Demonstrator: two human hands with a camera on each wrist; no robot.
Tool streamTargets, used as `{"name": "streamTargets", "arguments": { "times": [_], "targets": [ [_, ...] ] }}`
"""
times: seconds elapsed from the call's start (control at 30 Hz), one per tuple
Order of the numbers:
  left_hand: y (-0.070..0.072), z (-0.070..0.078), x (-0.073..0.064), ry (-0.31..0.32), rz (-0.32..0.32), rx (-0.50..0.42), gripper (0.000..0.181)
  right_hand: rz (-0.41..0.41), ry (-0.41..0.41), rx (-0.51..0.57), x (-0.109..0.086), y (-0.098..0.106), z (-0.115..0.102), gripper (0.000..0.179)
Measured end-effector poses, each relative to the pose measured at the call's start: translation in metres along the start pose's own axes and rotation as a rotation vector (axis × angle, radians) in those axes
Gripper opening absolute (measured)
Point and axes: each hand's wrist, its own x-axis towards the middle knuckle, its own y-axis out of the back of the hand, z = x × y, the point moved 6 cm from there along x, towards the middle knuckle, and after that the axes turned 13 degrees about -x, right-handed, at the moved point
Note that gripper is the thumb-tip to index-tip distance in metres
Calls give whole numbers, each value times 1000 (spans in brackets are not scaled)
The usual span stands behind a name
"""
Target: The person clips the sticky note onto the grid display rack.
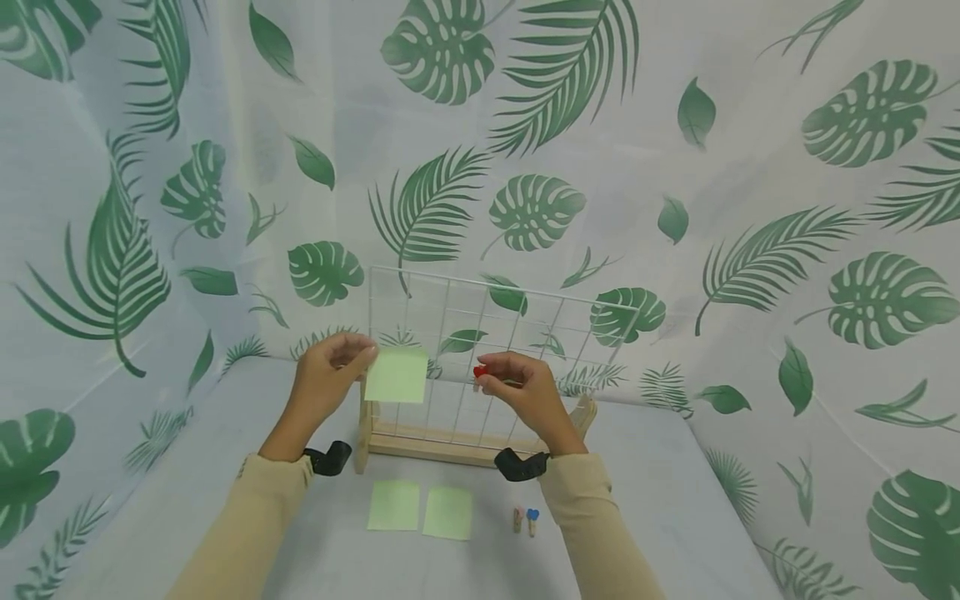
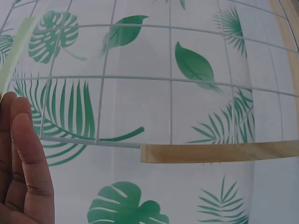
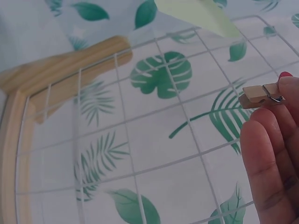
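My left hand pinches a pale green sticky note by its left edge, in front of the left part of a white wire grid. In the left wrist view that note appears nearly edge-on beside the fingers. My right hand pinches a small wooden clothespin with a red ornament, a little right of the note and in front of the grid. The clothespin's jaws point away from the fingertips, with nothing visible between them.
The grid stands in a wooden base. Two more green notes lie on the white table: a left note and a right note. To their right lie a pink-topped clothespin and a blue-topped clothespin. Leaf-patterned curtain surrounds the table.
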Motion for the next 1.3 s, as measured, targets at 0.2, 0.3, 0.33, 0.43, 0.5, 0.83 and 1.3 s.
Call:
{"name": "streamTargets", "arguments": {
  "times": [0.2,0.3,0.33,0.43,0.5,0.83,1.3],
  "targets": [
    [4,2,5,-34,0,7,22,5,7,-16,7,1,-5,25],
    [5,3,7,-46,-7,9,22,10,24,-29,11,1,-8,25],
    [4,3,8,-49,-10,11,23,12,29,-34,12,1,-9,25],
    [2,7,10,-64,-19,2,24,12,36,-46,15,1,-13,25],
    [1,10,12,-78,-21,-5,25,12,43,-52,17,2,-15,24],
    [-4,16,20,-115,-8,-18,23,7,53,-63,26,4,-28,18],
    [-11,25,27,-140,-13,-52,21,34,90,-96,36,9,-37,22]
  ]
}}
